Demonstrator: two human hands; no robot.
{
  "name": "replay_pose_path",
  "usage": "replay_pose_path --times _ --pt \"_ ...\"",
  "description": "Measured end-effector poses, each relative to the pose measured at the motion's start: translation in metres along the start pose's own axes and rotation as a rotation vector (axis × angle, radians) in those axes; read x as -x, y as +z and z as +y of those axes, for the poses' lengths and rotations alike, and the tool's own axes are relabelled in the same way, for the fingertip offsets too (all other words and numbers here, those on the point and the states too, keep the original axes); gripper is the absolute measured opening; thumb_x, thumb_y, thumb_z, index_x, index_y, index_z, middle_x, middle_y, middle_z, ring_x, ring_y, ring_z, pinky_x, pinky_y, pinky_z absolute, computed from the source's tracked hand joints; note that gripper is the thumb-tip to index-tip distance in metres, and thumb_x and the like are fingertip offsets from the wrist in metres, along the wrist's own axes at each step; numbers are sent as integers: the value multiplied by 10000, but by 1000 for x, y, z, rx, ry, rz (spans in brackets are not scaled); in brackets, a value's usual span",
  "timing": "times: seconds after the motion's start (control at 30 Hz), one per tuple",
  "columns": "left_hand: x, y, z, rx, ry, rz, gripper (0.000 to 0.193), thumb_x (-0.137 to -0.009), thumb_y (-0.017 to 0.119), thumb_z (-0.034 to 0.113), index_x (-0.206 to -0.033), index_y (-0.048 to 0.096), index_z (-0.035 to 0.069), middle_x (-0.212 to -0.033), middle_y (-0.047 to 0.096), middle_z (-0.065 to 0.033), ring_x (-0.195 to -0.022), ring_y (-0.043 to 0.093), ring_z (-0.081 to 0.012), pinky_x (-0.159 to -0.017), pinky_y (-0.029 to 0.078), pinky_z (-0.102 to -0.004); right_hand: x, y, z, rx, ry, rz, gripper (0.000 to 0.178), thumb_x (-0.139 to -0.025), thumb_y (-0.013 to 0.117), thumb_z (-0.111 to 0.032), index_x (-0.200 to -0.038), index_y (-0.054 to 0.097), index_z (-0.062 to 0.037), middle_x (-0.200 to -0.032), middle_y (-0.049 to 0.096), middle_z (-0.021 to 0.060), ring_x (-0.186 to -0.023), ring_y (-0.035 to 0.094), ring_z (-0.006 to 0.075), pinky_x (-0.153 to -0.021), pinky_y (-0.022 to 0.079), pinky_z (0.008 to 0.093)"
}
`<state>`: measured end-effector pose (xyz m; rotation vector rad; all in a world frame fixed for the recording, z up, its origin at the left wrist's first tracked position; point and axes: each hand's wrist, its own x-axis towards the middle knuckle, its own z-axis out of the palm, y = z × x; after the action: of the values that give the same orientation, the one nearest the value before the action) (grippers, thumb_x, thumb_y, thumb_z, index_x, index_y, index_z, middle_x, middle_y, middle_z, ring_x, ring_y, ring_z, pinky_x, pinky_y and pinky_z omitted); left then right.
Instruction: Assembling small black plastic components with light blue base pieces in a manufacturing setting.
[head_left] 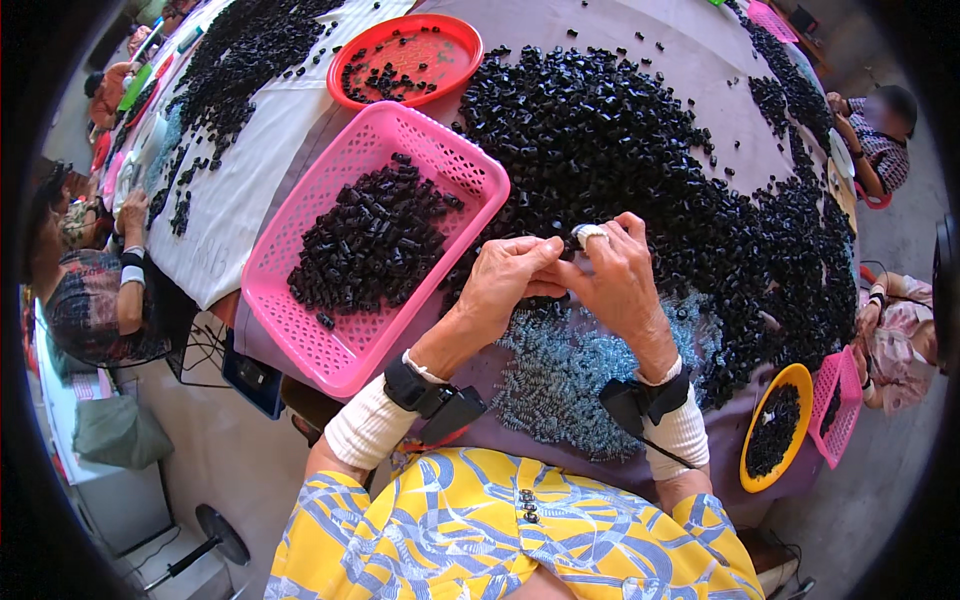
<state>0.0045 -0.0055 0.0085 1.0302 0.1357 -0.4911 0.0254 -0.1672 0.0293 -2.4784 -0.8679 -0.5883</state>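
Observation:
My left hand (500,282) and my right hand (617,277) meet in front of me, fingers pinched together at the tips. Whatever sits between them is too small and covered to make out. White tape wraps a finger of the right hand. Just beyond the hands spreads a large heap of small black plastic parts (590,140). Under and nearer than the right hand lies a pile of tiny silvery-blue pieces (570,385), which look like small springs. Left of my left hand, a pink perforated basket (262,285) holds a mound of black parts (365,240).
A red round tray (440,62) with some black parts stands beyond the basket. At the right edge are a yellow bowl (752,470) of black parts and another pink basket (850,395). Several people sit around the table, which has a pale cloth (290,120).

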Motion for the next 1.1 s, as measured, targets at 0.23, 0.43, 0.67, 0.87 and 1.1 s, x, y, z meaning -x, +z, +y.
replay_pose_path --times 0.23,0.43,0.67,0.87,1.1 --pt "-2 0 -3 -15 56 -17 206 -929 534 206 -940 611 16 -845 643 -51 -772 635 -122 -744 537 -289 0 0 -3 -24 13 -6 257 -715 694 -238 -718 579 -9 -663 575 105 -678 568 260 -794 380 402" --pt "1 3 0 9 58 24 306 -939 519 293 -953 599 -1 -833 637 -74 -781 637 -144 -734 539 -295 -1 -2 0 -111 57 -43 236 -716 683 -218 -705 579 -7 -643 562 109 -662 558 264 -792 382 397" --pt "4 3 1 2 40 72 420 -940 479 389 -964 597 -14 -823 636 -89 -772 642 -166 -724 541 -305 -2 -6 3 -155 -9 -58 220 -705 684 -194 -666 563 -14 -588 523 92 -615 530 255 -769 389 387" --pt "5 8 4 -32 35 -13 353 -946 488 321 -970 602 -12 -853 643 -97 -782 648 -170 -722 546 -308 -5 -5 4 -148 -25 9 220 -694 686 -195 -651 548 -29 -585 530 91 -610 540 257 -753 390 380" --pt "17 1 25 222 300 99 289 -953 471 235 -1035 588 -16 -888 658 -133 -789 658 -226 -732 552 -350 -16 -37 25 -178 130 68 275 -721 721 -230 -847 631 -3 -696 613 101 -665 565 254 -683 434 371"
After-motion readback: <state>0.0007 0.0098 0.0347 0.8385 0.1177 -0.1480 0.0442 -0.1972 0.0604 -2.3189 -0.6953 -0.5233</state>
